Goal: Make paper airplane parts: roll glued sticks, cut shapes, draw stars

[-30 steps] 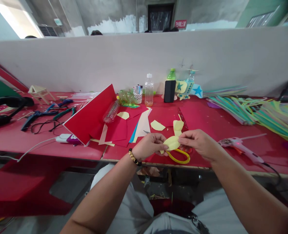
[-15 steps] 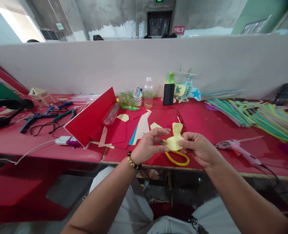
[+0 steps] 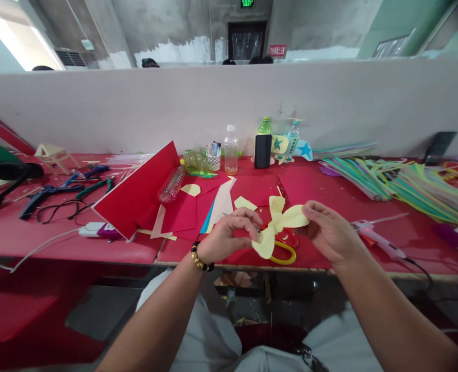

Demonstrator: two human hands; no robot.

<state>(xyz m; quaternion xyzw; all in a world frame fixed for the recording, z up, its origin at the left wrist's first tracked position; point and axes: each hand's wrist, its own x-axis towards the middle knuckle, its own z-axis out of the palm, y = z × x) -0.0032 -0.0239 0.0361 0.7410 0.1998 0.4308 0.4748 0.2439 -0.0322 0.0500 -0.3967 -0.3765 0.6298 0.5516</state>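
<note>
Yellow paper (image 3: 276, 225) that showed as an oval half a second ago now spreads into lobes between the hands, above the table (image 3: 120, 252). Well left of the hands, a red board (image 3: 136, 188) stands tilted beside a clear bottle (image 3: 171, 185). The left hand (image 3: 232, 231) is curled at the lower-left lobe; whether it pinches it, I cannot tell. Between the hands, partly behind the paper, lies a yellow loop handle (image 3: 285, 262). The right hand (image 3: 329, 231) pinches the right lobe's tip; just right of it rests a pink glue gun (image 3: 380, 245). Good handling means light grips at the tips, sparing the narrow middle any pull that might crease or tear it.
</note>
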